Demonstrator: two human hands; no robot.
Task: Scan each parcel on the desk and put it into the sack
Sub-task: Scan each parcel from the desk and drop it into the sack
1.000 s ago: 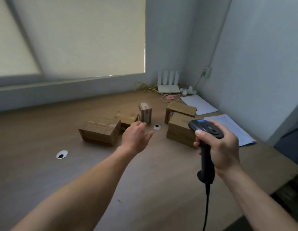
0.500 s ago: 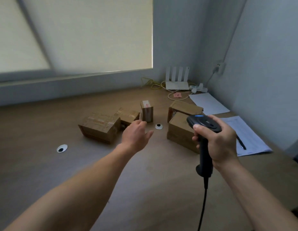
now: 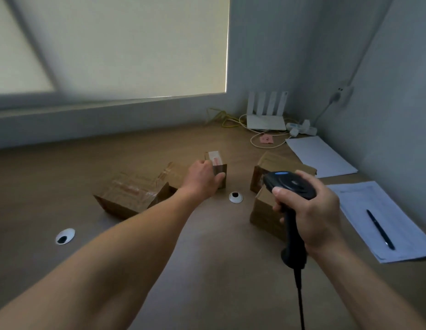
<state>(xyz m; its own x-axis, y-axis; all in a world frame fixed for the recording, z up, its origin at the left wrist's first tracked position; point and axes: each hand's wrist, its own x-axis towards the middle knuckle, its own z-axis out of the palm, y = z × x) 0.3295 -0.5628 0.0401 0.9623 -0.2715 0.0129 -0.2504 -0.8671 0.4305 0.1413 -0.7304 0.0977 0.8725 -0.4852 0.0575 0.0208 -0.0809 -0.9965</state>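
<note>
Worktop (image 3: 207, 270) of matt wood-grain laminate carries everything here, with two round white cable grommets (image 3: 65, 236) set into it, one left of the left forearm and one between the two hands. Largest of the parcels is a flat corrugated cardboard box (image 3: 129, 195) wrapped in glossy clear tape, lying left of the left hand (image 3: 202, 178); a reddish strip shows on its top, too blurred to read. A second flat parcel (image 3: 171, 173) sits just behind it, partly hidden by that hand. Behind the right hand (image 3: 313, 216) stand two more brown cardboard parcels (image 3: 264, 215), one beyond the other, square-edged and dull. The left hand is closed around a small upright carton (image 3: 218, 166), thumb on its front face and fingers on its left side; the carton's pale top label bears a pinkish mark, and no writing can be made out. The right hand grips the handle of a black plastic barcode scanner (image 3: 289, 184), smooth and rounded, with a blue patch on its head and a cable hanging from its base. Right of that hand lie white paper sheets (image 3: 378, 213) with faint, unreadable print and a slim dark pen (image 3: 379, 228) across them. Beyond the hands, in the corner, sits a white router (image 3: 266, 115) with four flat antennas.
</note>
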